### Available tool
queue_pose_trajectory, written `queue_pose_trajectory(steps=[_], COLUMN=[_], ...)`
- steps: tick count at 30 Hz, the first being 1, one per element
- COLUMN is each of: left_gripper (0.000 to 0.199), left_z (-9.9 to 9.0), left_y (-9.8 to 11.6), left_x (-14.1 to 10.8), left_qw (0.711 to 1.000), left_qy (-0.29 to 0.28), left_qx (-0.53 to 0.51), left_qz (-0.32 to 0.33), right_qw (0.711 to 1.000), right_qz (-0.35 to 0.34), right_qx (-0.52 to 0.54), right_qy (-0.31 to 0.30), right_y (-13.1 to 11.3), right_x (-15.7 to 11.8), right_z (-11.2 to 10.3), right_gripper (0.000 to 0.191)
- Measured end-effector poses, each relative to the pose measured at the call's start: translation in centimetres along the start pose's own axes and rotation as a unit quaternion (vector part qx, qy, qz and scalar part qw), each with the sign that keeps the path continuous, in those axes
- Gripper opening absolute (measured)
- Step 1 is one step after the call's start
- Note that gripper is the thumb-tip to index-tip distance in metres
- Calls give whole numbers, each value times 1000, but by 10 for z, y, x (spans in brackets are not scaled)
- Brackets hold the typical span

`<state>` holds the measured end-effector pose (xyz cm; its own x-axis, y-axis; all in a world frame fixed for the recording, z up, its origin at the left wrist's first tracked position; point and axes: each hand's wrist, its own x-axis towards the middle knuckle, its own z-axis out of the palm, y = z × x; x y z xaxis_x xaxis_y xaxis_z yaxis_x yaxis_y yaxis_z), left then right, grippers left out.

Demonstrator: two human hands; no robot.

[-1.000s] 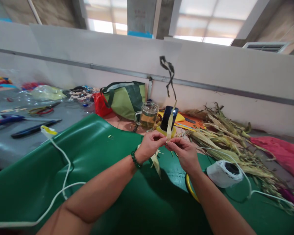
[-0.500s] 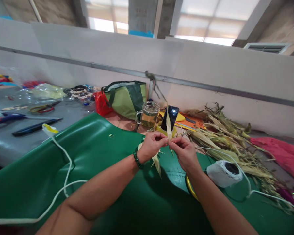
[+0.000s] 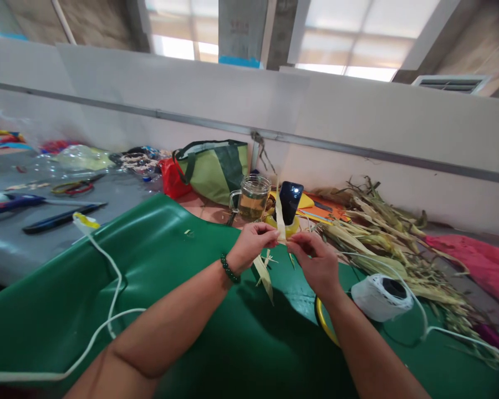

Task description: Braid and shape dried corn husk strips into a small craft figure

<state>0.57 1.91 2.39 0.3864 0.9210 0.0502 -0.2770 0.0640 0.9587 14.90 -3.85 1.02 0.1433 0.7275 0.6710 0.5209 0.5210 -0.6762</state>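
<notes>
A pale corn husk strip (image 3: 280,216) stands up between my two hands, its thin dark end curling at the top. My left hand (image 3: 251,244), with a dark green bead bracelet at the wrist, pinches the strip's lower part from the left. Thumb and fingers of my right hand (image 3: 316,260) are closed on it from the other side, a little apart from the left fingertips. Below the left hand, another pale husk piece (image 3: 264,277) hangs over the green mat (image 3: 233,354); what holds it is hidden.
Behind my hands stand a glass mug (image 3: 253,202) and a phone (image 3: 291,199). To the right are dried husks (image 3: 370,233), a white spool (image 3: 376,299) and a yellow ring (image 3: 324,321). A white cord (image 3: 116,282) crosses the mat's left; scissors (image 3: 77,185) lie beyond.
My hands have moved slightly apart, with a short stretch of husk now visible between the fingertips. The strip's upper end has shifted left and lower.
</notes>
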Motion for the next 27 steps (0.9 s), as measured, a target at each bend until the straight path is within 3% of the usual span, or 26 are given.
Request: queue_pose_trajectory(steps=[3, 6, 14, 18, 22, 27], left_gripper=[29, 29, 29, 27, 26, 31], left_z=[0, 1, 3, 5, 5, 5], left_y=[2, 3, 0, -3, -4, -1], left_x=[-1, -4, -4, -5, -5, -7], left_qw=[1000, 999, 999, 998, 997, 998], left_qy=[-8, -31, -41, -37, -34, -51], left_qx=[-9, -2, 15, 28, 42, 9], left_qz=[-12, -11, -1, 30, 49, 28], right_qw=[984, 965, 945, 941, 950, 966], right_qz=[-143, -205, -238, -246, -221, -180], right_qx=[-109, -156, -206, -216, -203, -170], right_qy=[-10, -41, -90, -82, -88, -71], right_y=[0, 1, 7, 1, -4, -6], right_x=[0, -1, -3, 0, 3, 4], right_z=[-5, -8, -15, -11, -7, -7], right_gripper=[6, 16, 25, 22, 19, 17])
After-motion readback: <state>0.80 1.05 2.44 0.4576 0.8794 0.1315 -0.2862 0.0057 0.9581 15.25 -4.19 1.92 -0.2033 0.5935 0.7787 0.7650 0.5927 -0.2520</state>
